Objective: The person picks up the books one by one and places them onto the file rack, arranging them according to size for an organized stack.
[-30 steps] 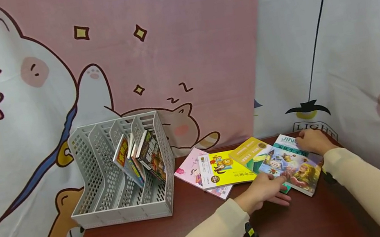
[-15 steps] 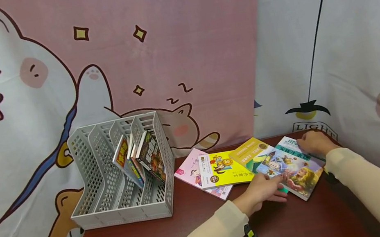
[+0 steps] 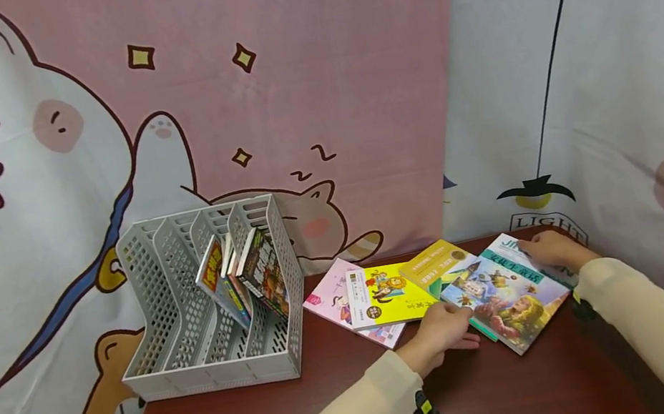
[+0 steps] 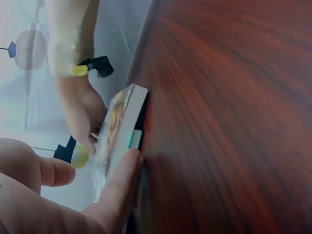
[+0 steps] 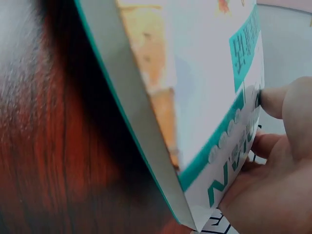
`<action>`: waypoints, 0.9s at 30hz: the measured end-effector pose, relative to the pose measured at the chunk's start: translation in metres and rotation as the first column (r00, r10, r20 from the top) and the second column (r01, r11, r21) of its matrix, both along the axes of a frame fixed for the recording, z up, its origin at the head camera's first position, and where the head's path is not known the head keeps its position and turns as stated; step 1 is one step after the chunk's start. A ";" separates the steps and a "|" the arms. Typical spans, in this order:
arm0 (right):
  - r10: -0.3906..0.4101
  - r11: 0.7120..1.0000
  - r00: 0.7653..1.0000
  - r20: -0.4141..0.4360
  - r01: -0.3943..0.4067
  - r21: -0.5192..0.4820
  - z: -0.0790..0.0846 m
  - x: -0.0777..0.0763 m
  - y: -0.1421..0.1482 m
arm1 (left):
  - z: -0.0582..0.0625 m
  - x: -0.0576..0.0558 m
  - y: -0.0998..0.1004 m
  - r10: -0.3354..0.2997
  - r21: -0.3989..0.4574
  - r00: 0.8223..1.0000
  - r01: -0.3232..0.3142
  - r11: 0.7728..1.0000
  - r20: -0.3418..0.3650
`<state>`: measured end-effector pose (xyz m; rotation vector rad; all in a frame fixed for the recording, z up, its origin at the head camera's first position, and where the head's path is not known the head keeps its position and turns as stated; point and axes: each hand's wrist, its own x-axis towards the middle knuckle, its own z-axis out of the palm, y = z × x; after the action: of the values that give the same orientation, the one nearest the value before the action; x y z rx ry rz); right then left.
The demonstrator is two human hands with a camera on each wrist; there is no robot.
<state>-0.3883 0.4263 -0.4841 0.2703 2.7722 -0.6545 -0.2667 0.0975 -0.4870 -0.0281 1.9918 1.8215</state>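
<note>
In the head view a book with a fantasy-scene cover and a teal title band (image 3: 509, 295) lies angled at the right of the desk, over the other books. My right hand (image 3: 554, 250) pinches it at its far right corner; the right wrist view shows the thumb (image 5: 274, 101) at its top edge. My left hand (image 3: 440, 336) is at the near left side of the pile. In the left wrist view its extended index finger (image 4: 119, 187) touches the edge of a green-edged book (image 4: 135, 140) below, with the thumb apart.
A yellow book (image 3: 398, 292), a pink book (image 3: 329, 301) and an ochre book (image 3: 435, 263) overlap at the middle of the brown desk (image 3: 363, 405). To the left stands a grey slotted file rack (image 3: 215, 376) with several books leaning in its right slots. Printed curtains hang behind.
The fantasy-cover book has turned on the pile, its near corner shifting left, with the right hand at its far corner. My left hand has drawn back left from it.
</note>
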 end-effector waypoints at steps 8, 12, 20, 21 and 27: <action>0.013 0.987 1.000 -0.023 -0.016 -0.159 0.005 0.003 -0.007 | -0.005 -0.009 -0.012 0.023 0.042 0.999 -0.024 0.999 0.024; -0.031 0.959 0.999 -0.020 0.024 -0.282 0.008 0.006 -0.019 | -0.004 -0.017 -0.023 0.052 0.078 0.998 -0.053 0.996 0.020; -0.103 0.827 0.994 0.045 0.111 -0.552 0.024 0.013 -0.054 | 0.009 -0.040 -0.056 0.129 0.070 0.988 -0.123 0.990 -0.088; -0.098 0.811 0.994 0.045 0.106 -0.576 0.028 0.015 -0.061 | 0.011 -0.044 -0.060 0.155 0.064 0.982 -0.149 0.987 -0.108; -0.027 0.731 0.999 0.031 0.041 -0.681 0.048 0.019 -0.101 | 0.017 -0.063 -0.085 0.291 0.109 0.929 -0.273 0.956 -0.230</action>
<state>-0.3690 0.3257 -0.4364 0.1582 2.2923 -1.6026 -0.3294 0.0122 -0.4703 -0.0749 2.1769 2.1726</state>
